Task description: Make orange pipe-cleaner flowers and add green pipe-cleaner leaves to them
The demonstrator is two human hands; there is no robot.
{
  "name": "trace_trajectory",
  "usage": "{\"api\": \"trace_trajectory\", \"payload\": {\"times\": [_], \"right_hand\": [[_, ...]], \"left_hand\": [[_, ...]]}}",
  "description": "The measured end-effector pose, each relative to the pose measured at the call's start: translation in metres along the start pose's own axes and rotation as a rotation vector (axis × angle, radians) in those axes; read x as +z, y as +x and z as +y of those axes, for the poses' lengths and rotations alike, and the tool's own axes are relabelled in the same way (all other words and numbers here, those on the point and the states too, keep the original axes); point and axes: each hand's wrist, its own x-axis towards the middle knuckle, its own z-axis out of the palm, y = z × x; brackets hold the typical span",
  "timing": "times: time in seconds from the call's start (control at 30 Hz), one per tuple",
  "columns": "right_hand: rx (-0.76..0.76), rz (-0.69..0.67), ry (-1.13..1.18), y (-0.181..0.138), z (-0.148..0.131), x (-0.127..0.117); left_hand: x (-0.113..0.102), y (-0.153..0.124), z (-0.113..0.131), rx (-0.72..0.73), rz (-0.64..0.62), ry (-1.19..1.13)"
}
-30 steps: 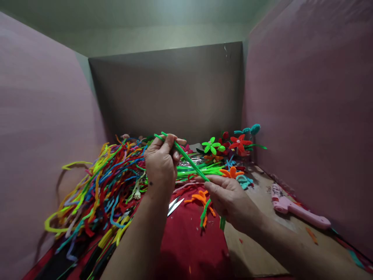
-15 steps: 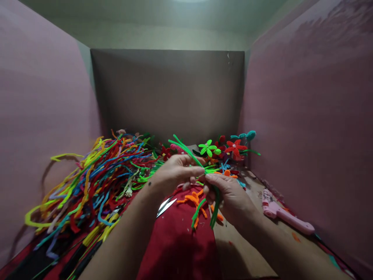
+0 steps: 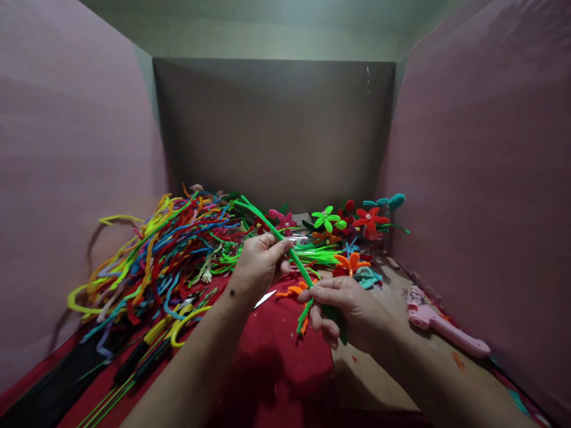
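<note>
Both of my hands grip one green pipe cleaner (image 3: 267, 224) that slants from upper left down to lower right. My left hand (image 3: 259, 264) pinches it near the middle, fingers closed round it. My right hand (image 3: 343, 309) is closed on its lower end, above an orange and green pipe-cleaner piece (image 3: 300, 297) lying on the red cloth (image 3: 276, 351). The upper end of the green pipe cleaner sticks out over a big heap of mixed-colour pipe cleaners (image 3: 156, 255).
Finished pipe-cleaner flowers (image 3: 352, 223) stand at the back right, with an orange one (image 3: 353, 261) nearer. A pink glue gun (image 3: 441, 324) lies at the right. A scissor blade (image 3: 265, 297) shows under my left wrist. Pink walls (image 3: 491, 178) close both sides, a cardboard panel (image 3: 276, 131) the back.
My hands have moved apart along the green pipe cleaner; it lies straighter and slanted, after being bent down over my right hand half a second ago. The camera has shifted a little.
</note>
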Motion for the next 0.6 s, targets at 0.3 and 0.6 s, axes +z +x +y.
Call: {"api": "trace_trajectory", "payload": {"times": [0.3, 0.6], "right_hand": [[0.051, 0.059, -0.139, -0.018, 0.027, -0.003], [-0.188, 0.022, -0.059, -0.010, 0.000, -0.001]], "left_hand": [[-0.006, -0.002, -0.015, 0.143, 0.074, 0.092], [-0.002, -0.018, -0.009, 0.068, -0.209, 0.095]]}}
